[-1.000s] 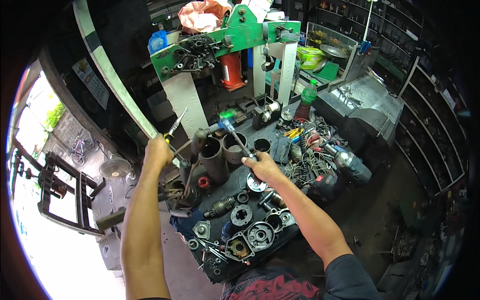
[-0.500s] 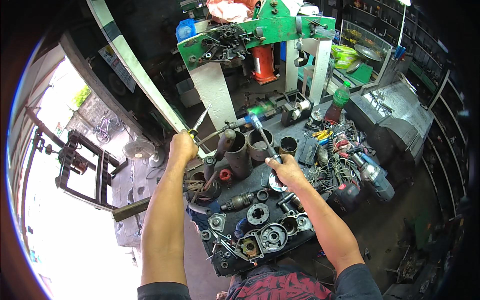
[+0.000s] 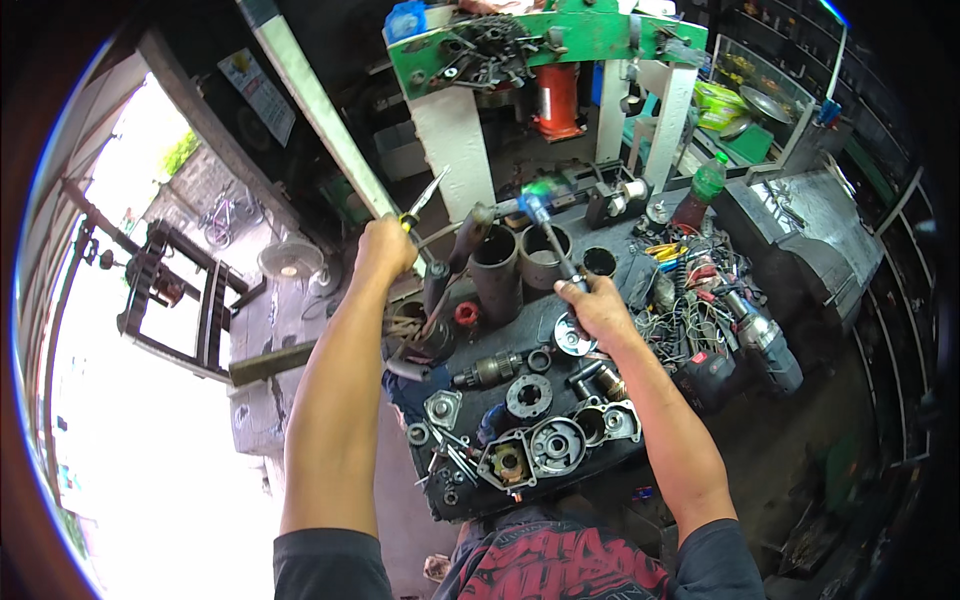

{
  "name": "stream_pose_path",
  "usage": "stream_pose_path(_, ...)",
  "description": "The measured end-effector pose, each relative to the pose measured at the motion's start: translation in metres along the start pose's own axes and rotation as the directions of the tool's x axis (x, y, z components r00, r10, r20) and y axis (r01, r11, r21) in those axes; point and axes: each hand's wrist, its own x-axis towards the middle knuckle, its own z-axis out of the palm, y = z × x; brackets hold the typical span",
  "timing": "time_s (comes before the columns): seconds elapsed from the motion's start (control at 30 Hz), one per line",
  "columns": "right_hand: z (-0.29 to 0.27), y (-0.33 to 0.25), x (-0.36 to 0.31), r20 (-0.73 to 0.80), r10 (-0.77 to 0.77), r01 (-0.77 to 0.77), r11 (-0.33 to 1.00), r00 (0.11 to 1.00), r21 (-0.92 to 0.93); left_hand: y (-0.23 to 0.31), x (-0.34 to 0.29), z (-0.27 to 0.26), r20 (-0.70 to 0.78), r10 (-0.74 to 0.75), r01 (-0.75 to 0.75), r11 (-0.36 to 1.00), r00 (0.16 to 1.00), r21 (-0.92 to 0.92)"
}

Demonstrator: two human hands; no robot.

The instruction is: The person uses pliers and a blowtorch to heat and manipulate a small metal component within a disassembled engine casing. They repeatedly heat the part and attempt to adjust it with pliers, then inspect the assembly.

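The right hand [image 3: 597, 305] is clamped on a screwdriver [image 3: 552, 243], its blue handle raised over the 2 steel sleeves [image 3: 520, 265] at the bench's [image 3: 545, 475] far side. The left hand [image 3: 385, 248] is closed round pliers [image 3: 418, 205], tips up, just left of the bench. Keeping each tool upright and gripped low should steady it. Motor parts [image 3: 545, 440] crowd the near edge, and a wire tangle [image 3: 690, 290] lies right. Open room is mainly above and left, beside the slanted beam [image 3: 330, 125].
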Motion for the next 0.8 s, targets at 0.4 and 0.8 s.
stream_pose_path(0.4,-0.002,-0.004,-0.002,-0.029,-0.026,0.024,0.997,0.999,-0.074,0.008,-0.004,-0.018,-0.045,0.006,-0.006,1.000,0.999,0.000)
stream_pose_path(0.8,-0.026,-0.015,0.012,-0.062,0.021,-0.050,0.862,0.998,-0.505,-0.008,-0.202,-0.148,-0.277,0.041,-0.221,0.718,0.960,-0.660)
